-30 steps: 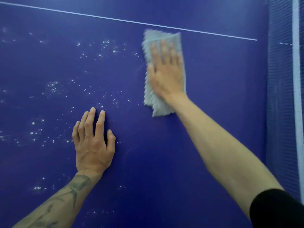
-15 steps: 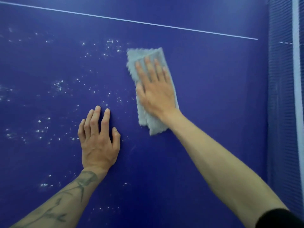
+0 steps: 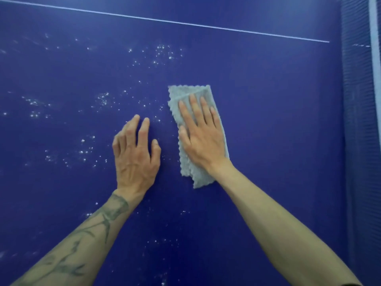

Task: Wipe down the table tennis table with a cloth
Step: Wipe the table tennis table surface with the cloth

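Right hand (image 3: 203,139) presses cloth (image 3: 182,94) on table (image 3: 278,120); left hand (image 3: 134,159) beside.

Table tennis table (image 3: 278,124) top: hard, smooth deep-blue board, mostly matt, with a faint soft sheen toward the upper frame. Thin white line (image 3: 165,21) across the upper frame looks painted on, flat and matt. White specks (image 3: 165,53) are scattered over the left and centre, bright and glinting; liquid or powder, can't tell. Cloth (image 3: 181,93) at centre frame: pale grey-blue fabric, soft fuzzy nap like microfibre, matt, zigzag-cut edges, folded in layers. Net (image 3: 358,141) down the right edge: fine blue woven mesh, matt, ribbed-looking. White band (image 3: 374,58) on it at far right: tape-like fabric, matt, blurred.
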